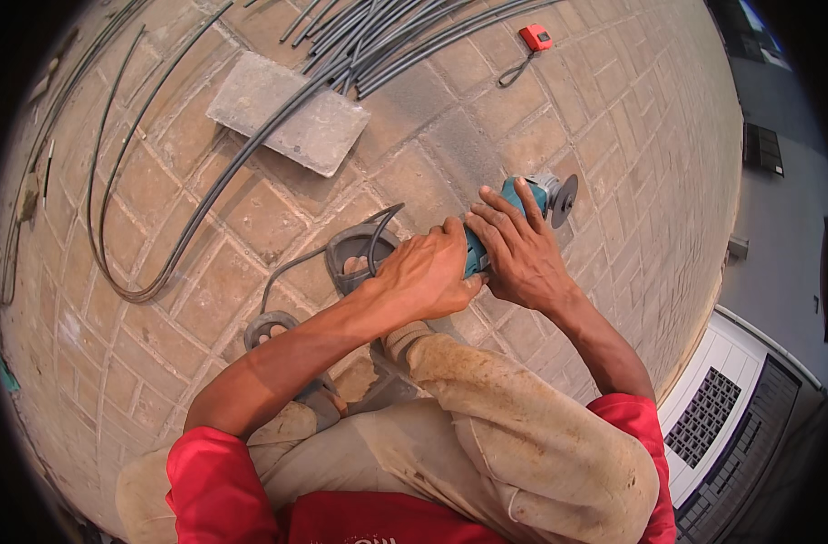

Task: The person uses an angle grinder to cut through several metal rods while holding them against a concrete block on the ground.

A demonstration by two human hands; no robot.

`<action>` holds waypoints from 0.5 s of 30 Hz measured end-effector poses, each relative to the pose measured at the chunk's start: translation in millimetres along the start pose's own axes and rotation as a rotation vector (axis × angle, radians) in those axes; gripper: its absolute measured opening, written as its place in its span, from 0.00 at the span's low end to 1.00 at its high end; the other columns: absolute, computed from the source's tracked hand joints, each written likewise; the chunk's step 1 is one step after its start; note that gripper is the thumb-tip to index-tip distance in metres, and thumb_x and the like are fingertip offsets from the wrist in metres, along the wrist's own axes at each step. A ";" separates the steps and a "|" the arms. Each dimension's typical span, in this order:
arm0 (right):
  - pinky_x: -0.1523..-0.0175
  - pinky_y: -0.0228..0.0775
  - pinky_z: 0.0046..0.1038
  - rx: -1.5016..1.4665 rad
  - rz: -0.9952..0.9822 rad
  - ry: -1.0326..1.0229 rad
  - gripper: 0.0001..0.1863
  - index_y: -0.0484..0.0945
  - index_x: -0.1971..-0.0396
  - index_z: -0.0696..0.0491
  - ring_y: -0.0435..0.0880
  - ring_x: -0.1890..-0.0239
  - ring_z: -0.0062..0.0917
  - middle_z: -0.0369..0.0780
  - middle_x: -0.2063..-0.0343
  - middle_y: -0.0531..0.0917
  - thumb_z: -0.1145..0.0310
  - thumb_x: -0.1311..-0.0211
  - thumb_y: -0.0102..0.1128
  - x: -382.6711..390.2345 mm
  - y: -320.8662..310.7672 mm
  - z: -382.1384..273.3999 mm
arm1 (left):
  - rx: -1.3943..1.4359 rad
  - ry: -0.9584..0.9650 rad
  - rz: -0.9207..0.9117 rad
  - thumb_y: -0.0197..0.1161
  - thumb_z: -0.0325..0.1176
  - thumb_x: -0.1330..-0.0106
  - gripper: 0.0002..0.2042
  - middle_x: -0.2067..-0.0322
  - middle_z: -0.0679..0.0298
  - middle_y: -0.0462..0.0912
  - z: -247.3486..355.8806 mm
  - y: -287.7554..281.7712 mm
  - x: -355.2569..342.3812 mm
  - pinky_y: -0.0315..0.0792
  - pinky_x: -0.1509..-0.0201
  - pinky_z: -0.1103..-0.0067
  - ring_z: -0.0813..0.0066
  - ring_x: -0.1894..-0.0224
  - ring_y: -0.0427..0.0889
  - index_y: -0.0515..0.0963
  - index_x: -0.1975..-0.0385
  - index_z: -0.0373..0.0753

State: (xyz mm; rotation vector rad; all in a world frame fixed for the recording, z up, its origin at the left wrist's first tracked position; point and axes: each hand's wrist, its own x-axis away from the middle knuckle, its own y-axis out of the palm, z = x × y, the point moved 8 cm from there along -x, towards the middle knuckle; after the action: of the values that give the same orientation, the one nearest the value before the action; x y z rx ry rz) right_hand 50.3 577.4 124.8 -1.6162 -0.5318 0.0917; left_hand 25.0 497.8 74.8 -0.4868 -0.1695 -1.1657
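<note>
Both of my hands are closed round a teal angle grinder (543, 188), held in front of my knees. My left hand (428, 276) wraps the rear of its body, where a dark cord comes out and loops over my sandal. Farther forward, my right hand (516, 240) lies over the body with its fingers across the top, near the grey gear head. A thin dark disc (565, 200) is fitted at the far right end of the tool, apart from the ground. Whether it spins I cannot tell.
A grey concrete block (292, 113) lies ahead on the brick paving, with long bent metal rods (224, 177) across it. Several cut rods (423, 54) are piled behind. A red tape measure (535, 37) with a strap sits at the far right. My sandalled feet are close below the grinder.
</note>
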 end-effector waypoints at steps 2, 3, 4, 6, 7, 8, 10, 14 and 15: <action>0.21 0.38 0.50 -0.009 0.000 0.005 0.32 0.73 0.44 0.58 0.66 0.31 0.36 0.44 0.46 0.78 0.68 0.53 0.67 -0.5 0.4 -0.1 | -0.007 0.007 0.002 0.68 0.42 0.40 0.30 0.63 0.29 0.79 -1.0 0.9 -0.8 0.76 0.55 0.58 0.35 0.59 0.82 0.65 0.55 0.17; 0.21 0.38 0.50 -0.010 0.000 0.004 0.32 0.73 0.44 0.58 0.66 0.31 0.36 0.44 0.46 0.78 0.68 0.53 0.67 -0.7 0.9 0.0 | -0.007 0.006 0.002 0.68 0.42 0.40 0.30 0.63 0.29 0.79 -1.1 0.7 -0.7 0.76 0.55 0.58 0.35 0.59 0.82 0.65 0.55 0.17; 0.21 0.38 0.50 -0.008 0.006 0.002 0.32 0.73 0.44 0.58 0.66 0.31 0.35 0.44 0.46 0.78 0.68 0.53 0.67 -0.7 0.5 0.2 | -0.006 0.006 -0.001 0.68 0.42 0.40 0.30 0.63 0.29 0.79 -0.5 0.1 -0.5 0.76 0.55 0.58 0.35 0.59 0.82 0.65 0.55 0.17; 0.21 0.38 0.50 -0.004 0.012 0.000 0.32 0.73 0.44 0.58 0.67 0.31 0.35 0.44 0.46 0.78 0.69 0.53 0.67 -0.4 -0.3 0.4 | -0.005 0.007 -0.004 0.68 0.42 0.40 0.30 0.63 0.29 0.79 0.1 0.1 -0.7 0.76 0.54 0.58 0.35 0.59 0.82 0.65 0.55 0.17; 0.21 0.38 0.49 -0.005 0.011 -0.001 0.32 0.73 0.44 0.58 0.67 0.31 0.35 0.44 0.47 0.78 0.69 0.54 0.67 -0.9 0.2 0.3 | -0.008 0.006 -0.001 0.68 0.42 0.40 0.30 0.63 0.29 0.79 -0.9 0.6 -0.8 0.76 0.55 0.58 0.35 0.59 0.82 0.65 0.55 0.17; 0.21 0.38 0.49 -0.007 0.010 -0.002 0.32 0.73 0.44 0.58 0.67 0.32 0.35 0.44 0.47 0.78 0.69 0.54 0.67 -1.4 0.5 0.0 | -0.011 0.006 0.002 0.68 0.42 0.40 0.30 0.63 0.29 0.79 -1.5 0.8 -0.7 0.76 0.55 0.58 0.35 0.59 0.82 0.65 0.55 0.17; 0.21 0.38 0.49 -0.008 0.007 -0.004 0.32 0.73 0.44 0.58 0.67 0.32 0.35 0.44 0.47 0.78 0.69 0.54 0.67 -2.1 0.5 -0.7 | -0.009 0.004 0.005 0.68 0.42 0.40 0.30 0.63 0.29 0.79 -2.1 0.6 -0.3 0.76 0.55 0.58 0.35 0.59 0.82 0.65 0.56 0.17; 0.21 0.38 0.49 -0.017 -0.005 0.001 0.33 0.73 0.44 0.58 0.67 0.32 0.35 0.44 0.46 0.78 0.69 0.56 0.68 -2.8 1.8 -0.8 | -0.007 0.000 -0.005 0.68 0.42 0.40 0.30 0.65 0.30 0.79 -3.0 0.5 -0.4 0.76 0.55 0.58 0.36 0.60 0.83 0.65 0.56 0.17; 0.21 0.38 0.49 -0.017 -0.006 0.000 0.33 0.73 0.44 0.58 0.67 0.32 0.35 0.44 0.46 0.78 0.69 0.56 0.68 -3.1 2.2 -0.9 | -0.006 -0.001 -0.005 0.68 0.42 0.40 0.30 0.65 0.30 0.79 -4.0 0.9 -0.7 0.76 0.55 0.58 0.36 0.60 0.83 0.65 0.56 0.17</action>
State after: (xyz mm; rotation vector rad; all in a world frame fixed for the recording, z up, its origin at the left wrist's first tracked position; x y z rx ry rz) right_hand 48.5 575.3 122.0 -1.6314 -0.5388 0.0826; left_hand 25.1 496.9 70.8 -0.4924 -0.1676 -1.1709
